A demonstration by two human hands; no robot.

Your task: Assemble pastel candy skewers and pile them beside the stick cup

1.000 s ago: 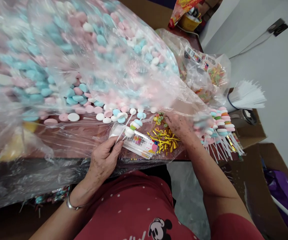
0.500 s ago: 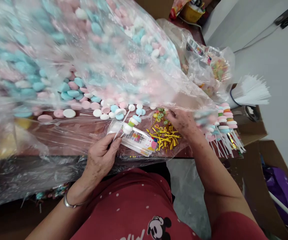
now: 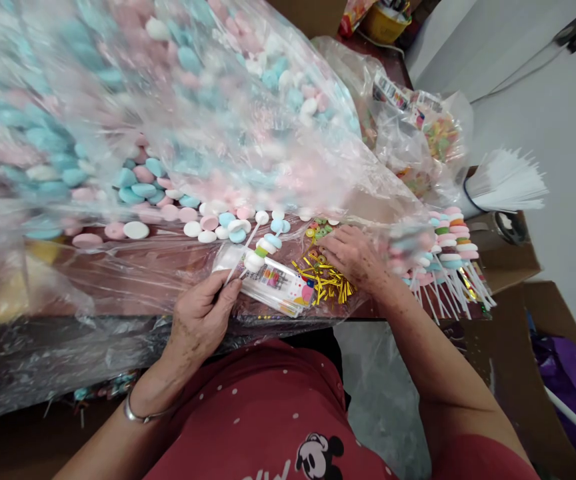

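Note:
My left hand [image 3: 203, 320] pinches the lower end of a thin white stick [image 3: 241, 257] that carries several round candies, white, green and blue [image 3: 264, 248]. The stick lies over a stack of clear printed wrappers [image 3: 275, 283]. My right hand [image 3: 353, 257] rests palm down on a pile of gold twist ties [image 3: 325, 277] and small coloured ring candies [image 3: 319, 231], its fingers curled over them; what they pinch is hidden.
A huge clear bag of pink, blue and white disc candies [image 3: 168, 120] covers the table's left and middle. Finished candy sticks [image 3: 448, 250] lie at the right, beside a bundle of white sticks [image 3: 505, 187], smaller candy bags [image 3: 418, 140] and cardboard boxes [image 3: 518, 333].
My right hand has slid slightly down and left onto the gold twist ties. My left hand keeps its pinch on the stick, hardly moved.

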